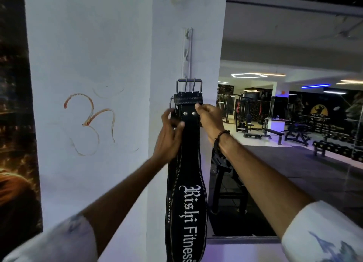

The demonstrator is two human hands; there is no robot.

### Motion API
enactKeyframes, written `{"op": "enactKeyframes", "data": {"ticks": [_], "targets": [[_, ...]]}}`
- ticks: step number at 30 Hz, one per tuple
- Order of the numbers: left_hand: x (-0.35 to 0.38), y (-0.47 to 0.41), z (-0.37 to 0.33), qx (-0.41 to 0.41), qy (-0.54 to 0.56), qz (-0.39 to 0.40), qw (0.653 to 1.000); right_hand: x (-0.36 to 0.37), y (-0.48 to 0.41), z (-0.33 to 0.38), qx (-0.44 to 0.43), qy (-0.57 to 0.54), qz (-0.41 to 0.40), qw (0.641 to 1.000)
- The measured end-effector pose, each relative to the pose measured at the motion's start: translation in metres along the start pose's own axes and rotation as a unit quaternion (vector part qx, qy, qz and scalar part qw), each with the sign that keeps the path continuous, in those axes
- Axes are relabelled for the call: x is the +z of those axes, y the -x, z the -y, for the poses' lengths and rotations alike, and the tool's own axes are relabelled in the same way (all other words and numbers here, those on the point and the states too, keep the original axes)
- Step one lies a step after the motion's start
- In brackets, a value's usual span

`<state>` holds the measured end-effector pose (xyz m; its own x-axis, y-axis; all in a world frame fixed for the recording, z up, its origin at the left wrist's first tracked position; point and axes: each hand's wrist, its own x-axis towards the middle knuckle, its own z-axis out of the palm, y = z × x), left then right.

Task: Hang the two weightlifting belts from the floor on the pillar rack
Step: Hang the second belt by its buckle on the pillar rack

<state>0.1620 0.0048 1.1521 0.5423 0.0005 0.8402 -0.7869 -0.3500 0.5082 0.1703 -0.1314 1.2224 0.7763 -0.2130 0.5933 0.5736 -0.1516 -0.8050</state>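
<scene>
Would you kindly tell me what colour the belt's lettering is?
White, on the black belt; the head view shows it clearly.

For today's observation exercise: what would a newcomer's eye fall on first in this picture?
The long black belt with white lettering hangs down the centre against the white pillar, its metal buckle uppermost. The left hand and right hand grip it just below the buckle, under the rack. An orange symbol is drawn on the pillar's left face.
</scene>
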Motion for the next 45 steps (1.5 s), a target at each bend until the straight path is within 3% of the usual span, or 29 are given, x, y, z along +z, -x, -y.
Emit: {"op": "enactKeyframes", "data": {"ticks": [3, 10, 14, 20, 28, 36, 45], "targets": [[-0.003, -0.047, -0.019, 0.045, -0.028, -0.003, 0.999, 0.003, 0.003, -0.004, 0.004, -0.011, 0.003, 1.0], [-0.007, -0.073, -0.013, 0.015, -0.061, 0.072, 0.995, -0.002, 0.005, -0.004, 0.002, -0.014, -0.052, 0.999], [-0.006, -0.076, -0.012, 0.007, -0.046, 0.102, 0.994, -0.004, -0.001, -0.006, -0.126, 0.085, -0.047, 0.987], [-0.01, -0.089, -0.007, -0.008, -0.051, 0.114, 0.992, -0.001, -0.009, -0.011, -0.206, 0.106, -0.061, 0.971], [-0.012, -0.11, -0.001, -0.032, -0.057, 0.125, 0.99, 0.012, -0.044, -0.008, -0.163, 0.123, 0.019, 0.979], [-0.004, -0.135, 0.003, 0.01, -0.114, 0.042, 0.993, 0.024, -0.08, 0.003, -0.19, 0.119, 0.002, 0.975], [-0.001, -0.163, 0.0, -0.058, -0.2, 0.026, 0.978, 0.03, -0.111, 0.017, -0.147, 0.138, 0.019, 0.979]]}}
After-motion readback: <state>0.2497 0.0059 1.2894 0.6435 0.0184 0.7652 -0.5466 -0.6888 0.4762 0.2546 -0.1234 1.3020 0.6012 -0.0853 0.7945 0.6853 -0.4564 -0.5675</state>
